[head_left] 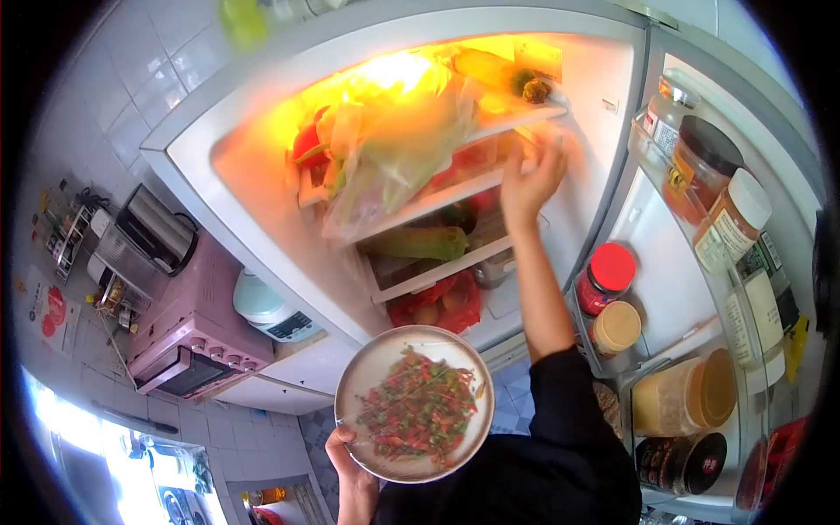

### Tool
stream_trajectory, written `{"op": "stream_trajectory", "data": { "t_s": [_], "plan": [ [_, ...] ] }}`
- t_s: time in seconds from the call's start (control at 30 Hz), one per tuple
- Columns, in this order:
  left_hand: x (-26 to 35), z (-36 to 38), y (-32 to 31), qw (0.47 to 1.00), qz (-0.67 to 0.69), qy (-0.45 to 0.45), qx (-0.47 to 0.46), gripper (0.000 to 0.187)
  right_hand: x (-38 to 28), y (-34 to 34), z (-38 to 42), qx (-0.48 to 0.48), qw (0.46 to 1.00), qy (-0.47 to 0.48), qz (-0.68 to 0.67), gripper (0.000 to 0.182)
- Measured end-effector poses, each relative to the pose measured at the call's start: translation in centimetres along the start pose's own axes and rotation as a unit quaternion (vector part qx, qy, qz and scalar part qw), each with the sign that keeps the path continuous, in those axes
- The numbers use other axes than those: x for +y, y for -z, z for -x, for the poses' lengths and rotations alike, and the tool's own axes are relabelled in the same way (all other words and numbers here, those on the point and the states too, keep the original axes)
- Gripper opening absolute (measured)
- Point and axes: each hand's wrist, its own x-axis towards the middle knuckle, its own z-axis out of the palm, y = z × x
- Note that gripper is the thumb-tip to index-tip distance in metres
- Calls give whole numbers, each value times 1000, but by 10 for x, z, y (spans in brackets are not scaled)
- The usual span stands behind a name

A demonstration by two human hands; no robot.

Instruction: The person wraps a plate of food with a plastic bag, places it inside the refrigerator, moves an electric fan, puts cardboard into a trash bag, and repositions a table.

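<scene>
At six o'clock, your left hand (350,471) holds the plate (416,337) by its rim, the best spot if it's hard and breakable, while your right hand (535,175), near two o'clock, looks too blurry to tell if it's gripping.

- Top (516,481): black, fabric looks plain; detail lost in the dark
- Right sleeve (569,385): same black, loose cut, slight folds, hem ends around the elbow
- Right forearm (538,289): bare from hem to wrist, tapers toward the wrist
- Right hand (535,179): bare, fingers blurred
- Left hand (344,457): bare, thumb visible
- Left forearm (357,503): bare, only a short stretch in frame
</scene>
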Motion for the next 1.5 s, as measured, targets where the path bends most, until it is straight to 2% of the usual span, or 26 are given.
{"op": "stream_trajectory", "data": {
  "t_s": [0.03,0.1,0.13,0.17,0.2,0.23,0.3,0.43,0.53,0.6,0.73,0.8,0.83,0.87,0.93,1.03,1.13,1.2,1.27,1.3,1.37,1.4,1.43,1.5],
  "plan": [
    [-1,-2,0,999,-13,-14,30,55,7,-15,-28,47,997,50,35,25],
    [1,-3,-1,998,-28,-27,53,55,23,-44,-69,8,986,73,147,29],
    [1,-4,-2,998,-32,-22,45,54,18,-48,-82,11,986,74,146,29],
    [1,-4,-2,999,-35,-17,36,54,11,-50,-95,-79,959,41,269,29],
    [2,-4,-3,999,-36,-17,31,54,7,-54,-105,-166,908,6,384,30],
    [3,-4,-4,1000,-22,-13,16,54,9,-60,-111,-159,910,5,383,30],
    [3,-5,-4,1000,-11,-9,-1,54,17,-76,-113,-258,855,83,443,35],
    [5,-11,-3,1000,-16,-18,-3,54,30,-91,-113,-273,841,89,458,29],
    [3,-5,-10,999,-23,-26,-4,55,15,-64,-131,-277,873,45,398,34],
    [1,-1,-14,999,-24,-33,4,54,-13,-27,-139,-347,875,-82,326,40],
    [13,-11,6,997,-63,30,30,56,-27,20,-105,-336,884,-147,290,43],
    [12,-11,-3,999,-23,5,31,53,-37,57,-81,-262,929,-243,101,48],
    [11,-9,-7,999,-19,2,33,53,-41,79,-64,-238,936,-258,35,45],
    [11,-9,-6,999,-18,4,35,53,-44,101,-43,-213,939,-270,-30,42],
    [11,-10,1,1000,-20,11,15,52,-42,141,9,-176,911,-317,-196,39],
    [13,-4,6,999,-36,23,26,53,-14,194,92,-208,889,-335,-231,41],
    [16,-4,16,996,-77,50,-8,54,-8,194,109,-342,863,-323,-184,45],
    [13,-7,9,995,-95,29,5,55,-8,162,110,-380,889,-218,-136,47],
    [11,-3,-2,996,-81,46,-4,60,-14,124,104,-411,895,-135,-108,47],
    [14,-8,16,994,-97,7,53,60,-11,103,104,-414,898,-95,-113,47],
    [6,-16,17,980,-170,-76,72,58,-8,62,103,-435,893,-39,-108,50],
    [8,-5,-9,990,-137,-2,45,56,-6,43,102,-453,886,-21,-99,53],
    [-15,8,-28,963,-215,-161,-1,55,1,24,104,-446,890,-12,-96,53],
    [25,-36,38,956,-289,-32,-49,47,13,-4,114,-438,894,94,1,61]
  ]
}}
